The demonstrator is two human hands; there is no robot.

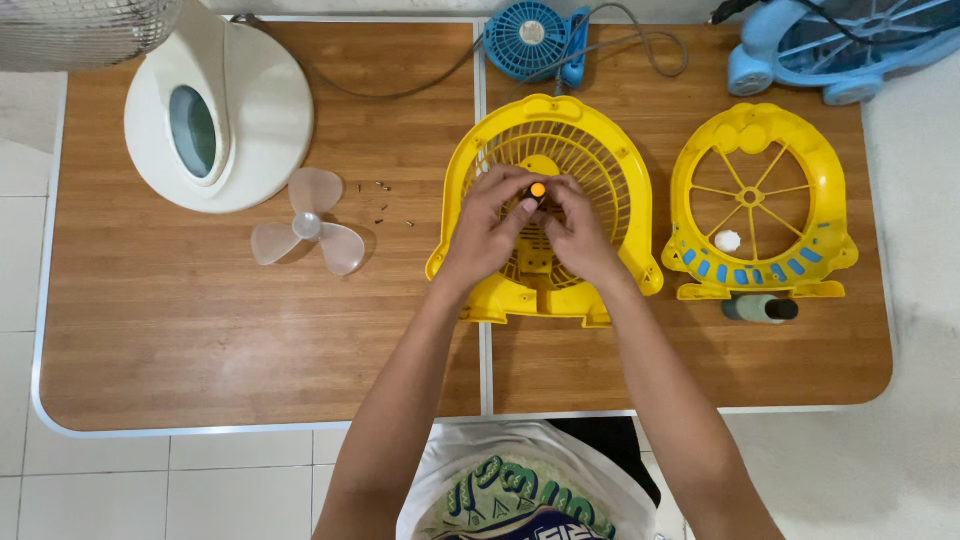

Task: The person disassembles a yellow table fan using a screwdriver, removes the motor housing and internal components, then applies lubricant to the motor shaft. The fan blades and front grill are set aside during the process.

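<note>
Wood-grain table (200, 340) carries a dismantled fan: translucent three-blade propeller (307, 230) and small loose screws (385, 205) lie apart. Both hands, left hand (487, 232) and right hand (578, 235), pinch a small orange-tipped tool (538, 190) at the yellow plastic fan grille housing's (620, 170) centre; the yellow front frame (755, 205) waits alongside, so reassembly looks unfinished.

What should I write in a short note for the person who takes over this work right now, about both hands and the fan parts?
Left hand and right hand: together over the middle of the yellow fan housing, fingers around a small orange-tipped tool; the exact grip is hidden.
Yellow front grille: lies apart, right of the housing.
Clear fan blade: off, lying left of the housing, with loose small screws beside it.
Done: grille and blade are removed.
Left: the work at the housing centre; the parts are not yet put back.
</note>
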